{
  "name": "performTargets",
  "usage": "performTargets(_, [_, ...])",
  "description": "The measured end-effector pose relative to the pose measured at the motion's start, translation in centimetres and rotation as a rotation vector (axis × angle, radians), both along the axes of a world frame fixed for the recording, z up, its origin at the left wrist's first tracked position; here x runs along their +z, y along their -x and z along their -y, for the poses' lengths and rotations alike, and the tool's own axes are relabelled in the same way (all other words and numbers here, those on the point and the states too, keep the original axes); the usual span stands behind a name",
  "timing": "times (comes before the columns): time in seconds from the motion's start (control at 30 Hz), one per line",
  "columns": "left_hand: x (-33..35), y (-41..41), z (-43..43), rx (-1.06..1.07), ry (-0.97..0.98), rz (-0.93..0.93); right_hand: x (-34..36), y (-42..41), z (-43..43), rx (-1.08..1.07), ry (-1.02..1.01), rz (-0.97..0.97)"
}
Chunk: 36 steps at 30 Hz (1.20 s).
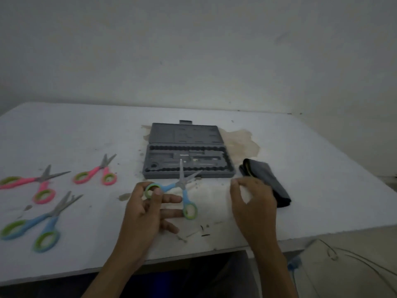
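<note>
- Left hand (150,209) is closest, reaching in from the bottom edge; its thumb and forefinger pinch one green-lined loop of the blue scissors (171,187).
- These scissors are raised just off the surface (300,168), blades parted and pointing at the grey tool case (189,155) behind them.
- Right hand (253,203) hovers beside them, fingers loosely curled, with nothing visible in its grasp.
- Just beyond the right hand lies a folded dark cloth (266,179).
- Progress, as I judge it: one pair is being handled. Three more lie apart on the left: a small pink pair (94,175), a larger pink pair (40,181) and another blue pair (40,224). Whether those are finished or waiting, I cannot tell.
- The case lies open, and its moulded slots look mostly bare.
- White and scuffed, the surface carries a brownish stain (240,145) around the case and small dark specks near the front edge.
- Behind it stands a plain pale wall (193,50); the light is dim, and thin cables (343,261) trail at lower right.
</note>
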<state>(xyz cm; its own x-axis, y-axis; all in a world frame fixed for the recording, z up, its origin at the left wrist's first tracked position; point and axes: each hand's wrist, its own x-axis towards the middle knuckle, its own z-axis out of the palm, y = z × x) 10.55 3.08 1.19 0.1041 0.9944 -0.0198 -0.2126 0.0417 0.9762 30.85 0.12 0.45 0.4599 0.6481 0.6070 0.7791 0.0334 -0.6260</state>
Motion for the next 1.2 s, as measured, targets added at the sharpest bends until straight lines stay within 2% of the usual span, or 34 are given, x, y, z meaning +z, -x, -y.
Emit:
performTargets(0.07, [-0.2,-0.1,0.0,-0.011,-0.027,-0.009,0.5,-2.6,-0.5,-0.127,0.047,0.042])
performTargets(0.13, [-0.3,-0.1,0.0,-0.016,-0.049,-0.020,0.9,-4.6,-1.3,-0.240,0.223,0.018])
performTargets(0.23, [-0.5,0.0,0.1,-0.015,-0.076,-0.032,0.9,-6.2,-3.0,-0.263,0.506,0.008])
performTargets(0.33, [-0.6,0.0,0.2,-0.019,-0.087,-0.044,-0.6,-6.9,-3.9,-0.273,0.645,0.117])
performTargets(0.47, [-0.6,0.0,0.4,-0.015,-0.093,-0.059,-1.2,-8.1,-3.4,-0.308,0.488,0.100])
performTargets(0.53, [-0.6,0.0,0.5,-0.012,-0.094,-0.061,-0.7,-8.5,-2.1,-0.199,0.387,-0.008])
performTargets(0.6, [-0.5,0.0,0.4,-0.012,-0.088,-0.065,0.1,-8.4,-0.3,0.007,0.324,-0.065])
performTargets(0.67, [-0.6,0.0,0.3,-0.013,-0.077,-0.071,0.4,-8.3,1.3,0.158,0.421,0.092])
performTargets(0.73, [-0.6,0.0,0.2,-0.013,-0.073,-0.078,0.4,-8.2,2.4,0.255,0.618,0.202])
performTargets(0.83, [-0.6,0.0,0.1,-0.014,-0.070,-0.080,0.8,-7.6,2.9,0.348,0.769,0.187])
performTargets(0.9, [-0.5,-0.1,0.1,-0.021,-0.070,-0.103,1.1,-6.7,2.4,0.304,0.693,0.081])
performTargets(1.0, [-0.3,-0.5,0.0,-0.053,-0.076,-0.136,0.3,-5.0,1.1,0.080,0.567,-0.047])
performTargets(1.1, [-0.1,-0.8,-0.3,-0.086,-0.085,-0.154,-1.5,-3.4,0.7,-0.183,0.588,0.204])
performTargets(1.13, [0.0,-0.8,-0.4,-0.089,-0.087,-0.154,-2.0,-3.0,0.7,-0.211,0.558,0.260])
performTargets(1.2, [0.1,-0.8,-0.5,-0.090,-0.090,-0.141,-1.9,-3.1,0.5,-0.174,0.529,0.237])
